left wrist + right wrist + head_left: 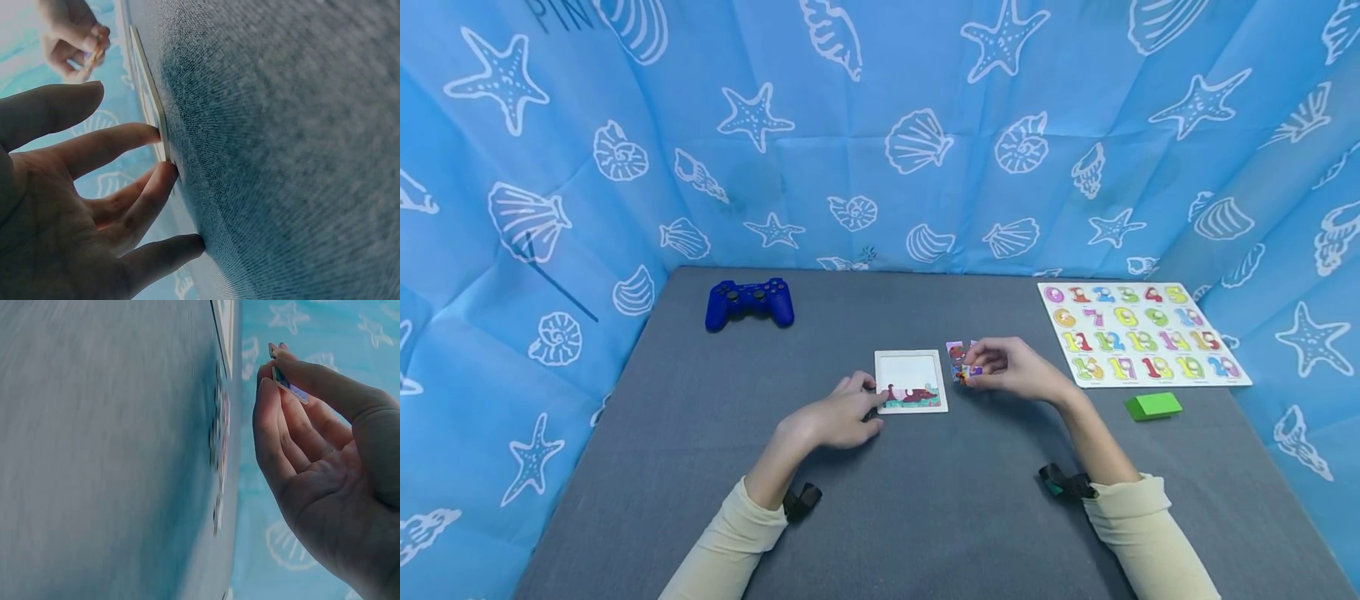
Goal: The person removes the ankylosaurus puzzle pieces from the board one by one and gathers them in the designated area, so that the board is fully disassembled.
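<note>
Puzzle frame (912, 368): lies flat near the middle of the grey table (925, 508). Carries a strip of picture (917, 398) in dark red and teal along the near side; shows bare white backing above the strip.

Left hand (842, 417): extends with fingers spread, grips nothing. Touches the left side of the puzzle frame with fingertips; rests the little finger on the table.

Right hand (1018, 375): pinches a multicoloured puzzle piece (292, 389) between thumb and fingertips. Holds this piece clear of the table, to the right of the puzzle frame.

Loose pieces (956, 352): lie on the table just beside the frame's right edge, below the right hand. Cannot tell their number.

Blue game controller (749, 302): sits at the far left of the table. Number board (1141, 328): lies at the far right, bears four rows of coloured numerals. Green block (1153, 406): rests just in front of the number board. Blue curtain (850, 108): hangs behind the table, bears white shells and starfish
</note>
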Available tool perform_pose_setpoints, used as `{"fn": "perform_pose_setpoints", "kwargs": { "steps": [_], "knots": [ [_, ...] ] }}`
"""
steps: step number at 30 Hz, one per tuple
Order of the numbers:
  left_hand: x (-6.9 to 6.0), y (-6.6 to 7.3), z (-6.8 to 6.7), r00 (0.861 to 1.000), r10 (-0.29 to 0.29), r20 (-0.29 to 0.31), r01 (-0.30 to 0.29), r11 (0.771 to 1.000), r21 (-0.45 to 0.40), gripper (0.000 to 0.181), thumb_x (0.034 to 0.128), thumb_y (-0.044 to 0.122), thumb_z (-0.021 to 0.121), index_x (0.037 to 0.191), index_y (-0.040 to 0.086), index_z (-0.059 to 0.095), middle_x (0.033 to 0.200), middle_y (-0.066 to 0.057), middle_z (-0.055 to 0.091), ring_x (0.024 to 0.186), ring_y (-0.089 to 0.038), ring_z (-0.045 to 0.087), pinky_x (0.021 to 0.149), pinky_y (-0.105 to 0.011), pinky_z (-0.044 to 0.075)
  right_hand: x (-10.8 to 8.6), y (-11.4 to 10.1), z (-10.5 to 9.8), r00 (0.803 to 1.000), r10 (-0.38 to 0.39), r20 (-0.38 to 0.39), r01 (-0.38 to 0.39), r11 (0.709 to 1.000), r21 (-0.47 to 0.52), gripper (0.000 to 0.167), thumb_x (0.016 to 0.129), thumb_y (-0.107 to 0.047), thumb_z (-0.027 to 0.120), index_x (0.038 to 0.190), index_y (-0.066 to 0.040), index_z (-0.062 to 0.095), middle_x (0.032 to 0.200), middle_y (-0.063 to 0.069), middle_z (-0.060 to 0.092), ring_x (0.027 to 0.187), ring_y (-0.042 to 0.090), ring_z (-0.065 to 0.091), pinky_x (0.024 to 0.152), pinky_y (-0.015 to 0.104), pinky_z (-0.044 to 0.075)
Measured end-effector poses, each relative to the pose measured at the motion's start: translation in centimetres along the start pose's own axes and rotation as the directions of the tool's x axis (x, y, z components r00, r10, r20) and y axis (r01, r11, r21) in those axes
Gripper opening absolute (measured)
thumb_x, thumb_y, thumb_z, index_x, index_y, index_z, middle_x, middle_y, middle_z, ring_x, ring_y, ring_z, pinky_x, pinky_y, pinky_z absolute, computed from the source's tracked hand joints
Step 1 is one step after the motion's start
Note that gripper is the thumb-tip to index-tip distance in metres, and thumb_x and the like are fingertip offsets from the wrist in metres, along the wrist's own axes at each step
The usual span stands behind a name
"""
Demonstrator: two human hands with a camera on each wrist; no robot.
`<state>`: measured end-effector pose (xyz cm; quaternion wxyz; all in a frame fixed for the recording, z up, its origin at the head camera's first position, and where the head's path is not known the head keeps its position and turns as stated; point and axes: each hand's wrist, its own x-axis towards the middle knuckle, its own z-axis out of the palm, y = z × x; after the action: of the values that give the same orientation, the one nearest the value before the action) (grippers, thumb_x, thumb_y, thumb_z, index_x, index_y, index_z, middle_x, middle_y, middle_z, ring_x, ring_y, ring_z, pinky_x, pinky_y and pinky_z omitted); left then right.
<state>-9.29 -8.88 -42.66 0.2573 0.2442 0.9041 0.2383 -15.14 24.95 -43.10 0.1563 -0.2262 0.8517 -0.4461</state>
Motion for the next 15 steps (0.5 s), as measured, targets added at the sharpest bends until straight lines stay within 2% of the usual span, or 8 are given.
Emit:
{"fn": "perform_pose_setpoints", "kwargs": {
  "steps": [8,15],
  "knots": [
    [0.0,-0.1,0.1,1.000,-0.006,-0.005,0.006,1.000,0.005,0.057,0.1120,0.025,0.058,0.165,0.010,0.046,0.164,-0.016,0.038,0.141,-0.030,0.040,0.122,-0.053,0.041,-1.8,1.9,-2.3,0.997,0.043,-0.059,-0.043,0.999,0.012,0.024,0.093,-0.005,0.084,0.114,0.002,0.073,0.102,0.018,0.074,0.088,0.009,0.070,0.076,0.023,0.059],
    [0.0,0.1,0.0,1.000,0.002,-0.006,-0.002,1.000,-0.002,0.056,0.1117,0.022,0.058,0.164,0.008,0.047,0.164,-0.018,0.039,0.144,-0.032,0.040,0.123,-0.053,0.040,-2.5,3.1,-3.5,0.991,0.117,-0.060,-0.114,0.992,0.054,0.027,0.096,-0.002,0.079,0.120,0.007,0.070,0.106,0.023,0.073,0.089,0.010,0.074,0.079,0.031,0.065]
  ]
}}
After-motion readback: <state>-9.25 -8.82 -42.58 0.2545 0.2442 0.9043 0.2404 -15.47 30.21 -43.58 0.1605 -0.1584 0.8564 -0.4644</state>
